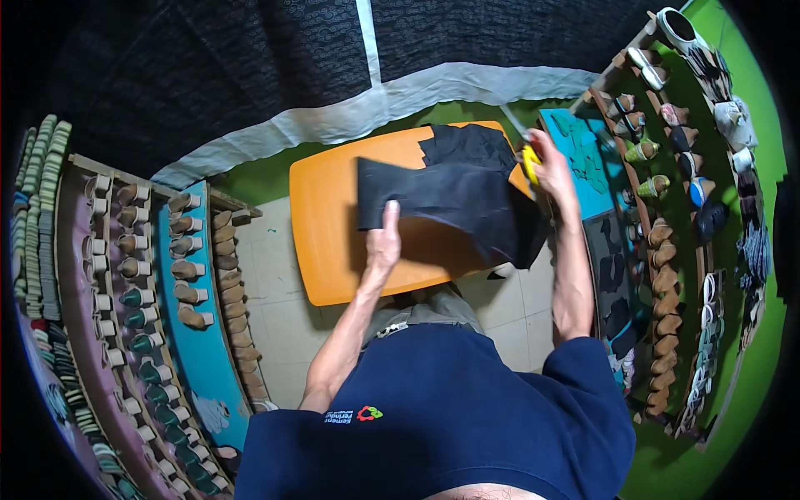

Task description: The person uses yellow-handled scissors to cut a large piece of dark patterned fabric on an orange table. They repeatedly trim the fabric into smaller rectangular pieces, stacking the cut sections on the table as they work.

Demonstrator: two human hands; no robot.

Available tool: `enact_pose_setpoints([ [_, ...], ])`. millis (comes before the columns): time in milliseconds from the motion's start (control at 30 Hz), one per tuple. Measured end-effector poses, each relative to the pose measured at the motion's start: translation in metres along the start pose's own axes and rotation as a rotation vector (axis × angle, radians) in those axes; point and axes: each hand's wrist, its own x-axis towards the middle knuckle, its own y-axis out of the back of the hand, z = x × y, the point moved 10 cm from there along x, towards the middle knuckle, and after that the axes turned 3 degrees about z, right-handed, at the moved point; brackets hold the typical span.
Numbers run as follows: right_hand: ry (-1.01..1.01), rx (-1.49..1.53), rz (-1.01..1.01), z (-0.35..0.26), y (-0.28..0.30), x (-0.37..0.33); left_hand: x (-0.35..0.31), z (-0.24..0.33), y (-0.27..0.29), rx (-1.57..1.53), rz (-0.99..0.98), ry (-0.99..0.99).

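A large piece of black sheet material (450, 196) hangs over the orange table (325, 242), its left edge pinched in my left hand (385, 240) with the thumb on top. My right hand (550, 167) is closed round the yellow handles of a pair of scissors (530, 162). Their blades point up and away, beyond the sheet's right end, apart from it. Behind the sheet, at the table's far right, lies a pile of black cut pieces (473, 146).
Shelves of shoes and shoe lasts (133, 242) stand at my left, and more shoe racks (662, 275) at my right. A turquoise board with green cut pieces (583, 154) sits beside the table's right end. A dark curtain (275, 75) hangs along the far side.
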Motion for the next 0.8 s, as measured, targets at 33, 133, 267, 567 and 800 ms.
enact_pose_setpoints([
  [33, 0.144, 0.008, 0.049, 0.001, -0.014, 0.005, 0.005, -0.016, 0.015, 0.001, 0.023, 0.024],
  [133, 0.209, -0.062, 0.102, -0.013, -0.064, -0.019, 0.023, -0.064, 0.086, 0.007, 0.135, 0.035],
  [267, -0.038, -0.019, 0.033, 0.048, -0.131, -0.091, 0.021, -0.137, 0.183, 0.319, 0.244, 0.343],
  [567, -0.49, -0.061, 0.156, 0.143, -0.143, -0.247, -0.005, -0.188, 0.308, 0.691, 0.448, 0.497],
  [800, -0.479, -0.095, 0.276, 0.161, -0.117, -0.289, 0.028, -0.199, 0.321, 0.775, 0.543, 0.364],
])
